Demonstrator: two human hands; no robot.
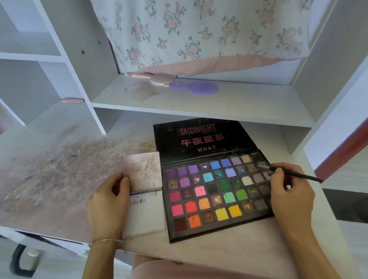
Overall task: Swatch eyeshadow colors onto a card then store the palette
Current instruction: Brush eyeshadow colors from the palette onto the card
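Evidently colour pickup is in hand: the right hand pinches a brush, bristles in a far-right pan of the open eyeshadow palette. Left hand grips the swatch card just left of it. Next, carry the brush left to the card's bare near half.

head view, steeply down, close

The open palette lid reads "MIDNIGHT", "午夜星系" and "HDKT"
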